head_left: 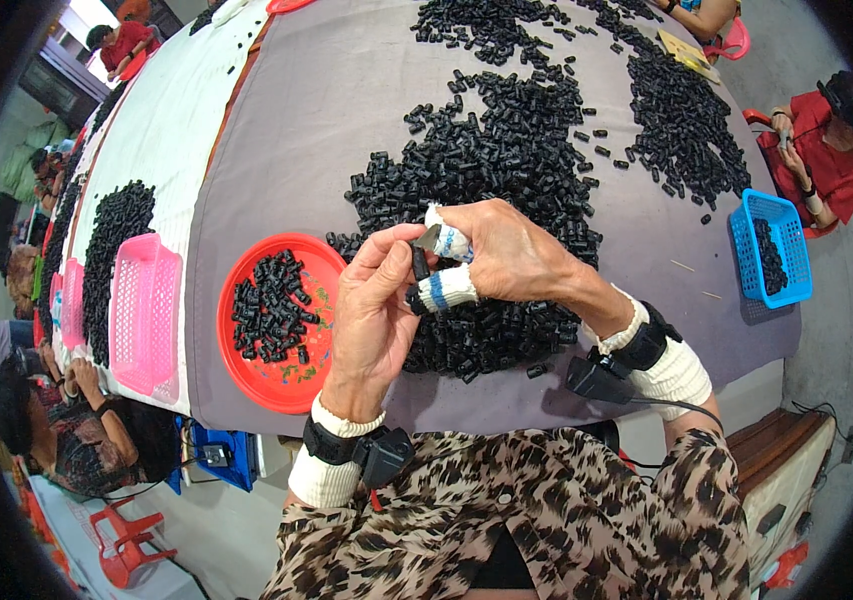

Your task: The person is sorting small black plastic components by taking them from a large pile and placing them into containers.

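In front of my chest, over the big heap of small black cylindrical parts (486, 150), my two hands meet. My left hand (366, 320) pinches one black cylindrical part (420, 263) upright between thumb and fingers. White cloth covers with blue stripes wrap the thumb and a finger of my right hand (516, 255). Closed, that hand grips a small metal blade (427, 238) against the part's top end; the handle is hidden by the fingers. To the left of my left hand lies a round red tray (228, 335) with several finished-looking black parts in it.
A pink basket (146, 315) stands on white cloth at the left, beside another heap of parts (116, 240). At the right edge is a blue basket (794, 245), near a seated person in red (816, 155). A yellow tray (686, 55) lies far right.
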{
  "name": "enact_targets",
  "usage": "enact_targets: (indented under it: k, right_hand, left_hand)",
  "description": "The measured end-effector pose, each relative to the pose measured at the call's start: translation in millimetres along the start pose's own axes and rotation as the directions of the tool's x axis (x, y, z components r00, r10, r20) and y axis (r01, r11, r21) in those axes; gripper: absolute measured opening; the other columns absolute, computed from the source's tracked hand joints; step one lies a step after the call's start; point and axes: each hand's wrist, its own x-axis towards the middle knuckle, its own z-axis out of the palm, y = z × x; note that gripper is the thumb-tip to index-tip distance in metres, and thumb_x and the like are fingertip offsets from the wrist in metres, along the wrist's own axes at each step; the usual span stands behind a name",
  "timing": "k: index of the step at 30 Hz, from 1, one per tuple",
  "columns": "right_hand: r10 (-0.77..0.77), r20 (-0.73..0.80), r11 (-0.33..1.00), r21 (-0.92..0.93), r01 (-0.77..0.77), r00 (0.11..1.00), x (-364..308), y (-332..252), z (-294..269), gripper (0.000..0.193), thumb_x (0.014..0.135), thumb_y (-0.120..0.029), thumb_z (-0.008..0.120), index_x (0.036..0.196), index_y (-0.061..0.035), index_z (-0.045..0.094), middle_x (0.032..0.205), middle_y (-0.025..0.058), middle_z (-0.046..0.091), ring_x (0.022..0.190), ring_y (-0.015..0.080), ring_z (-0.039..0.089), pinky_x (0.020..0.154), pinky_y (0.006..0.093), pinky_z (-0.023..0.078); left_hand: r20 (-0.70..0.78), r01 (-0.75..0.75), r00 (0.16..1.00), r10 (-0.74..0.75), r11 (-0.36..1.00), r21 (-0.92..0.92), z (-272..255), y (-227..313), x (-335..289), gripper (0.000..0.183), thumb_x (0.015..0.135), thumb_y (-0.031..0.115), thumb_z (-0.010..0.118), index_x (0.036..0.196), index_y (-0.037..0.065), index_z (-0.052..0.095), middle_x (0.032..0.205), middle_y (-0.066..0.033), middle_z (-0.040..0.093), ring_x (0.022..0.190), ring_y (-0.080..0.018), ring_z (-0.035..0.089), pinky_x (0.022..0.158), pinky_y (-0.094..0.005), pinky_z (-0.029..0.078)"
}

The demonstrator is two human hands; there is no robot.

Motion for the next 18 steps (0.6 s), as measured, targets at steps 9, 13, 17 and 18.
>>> enact_targets:
  k: [9,13,17,18]
  right_hand:
    - [0.015,0.064,0.999,-0.033,-0.013,0.998,1.8,1.8,-1.0,0.034,0.067,-0.027,0.072,0.082,-0.0007,0.057,0.068,0.0047,0.057,0.060,0.0130,0.053,0.054,0.0297,0.042]
    - [0.039,0.090,0.998,-0.061,-0.034,0.995,2.3,0.1,-1.5,0.034,0.067,-0.026,0.072,0.082,0.0001,0.056,0.066,0.0055,0.057,0.059,0.0133,0.053,0.054,0.0300,0.042]
    - [-0.017,0.051,0.999,-0.037,0.019,0.999,3.0,1.6,3.3,0.037,0.068,-0.031,0.068,0.070,0.0027,0.052,0.063,0.0161,0.057,0.055,0.0281,0.056,0.054,0.0371,0.042]
    - [-0.016,0.049,0.999,-0.038,0.017,0.999,2.8,3.3,4.1,0.037,0.068,-0.031,0.068,0.070,0.0027,0.052,0.063,0.0161,0.057,0.055,0.0281,0.056,0.054,0.0371,0.042]
  left_hand:
    - [-0.003,-0.003,1.000,0.003,0.999,0.045,2.6,0.3,-2.0,0.019,0.089,0.012,0.053,0.105,0.001,0.056,0.092,-0.0060,0.061,0.083,-0.0114,0.059,0.075,-0.0255,0.050]
    - [-0.005,-0.005,1.000,0.005,0.998,0.062,3.4,0.6,-2.1,0.019,0.089,0.011,0.053,0.104,0.001,0.056,0.091,-0.0058,0.061,0.081,-0.0113,0.059,0.074,-0.0258,0.050]
    - [-0.005,-0.008,1.000,0.009,0.996,0.093,-0.3,0.7,-1.7,0.018,0.089,0.012,0.054,0.103,0.001,0.056,0.091,-0.0059,0.061,0.081,-0.0110,0.059,0.073,-0.0257,0.050]
    - [-0.003,-0.007,1.000,0.007,0.996,0.092,0.6,0.9,-1.8,0.018,0.089,0.012,0.054,0.103,0.001,0.056,0.091,-0.0059,0.061,0.081,-0.0110,0.059,0.073,-0.0257,0.050]
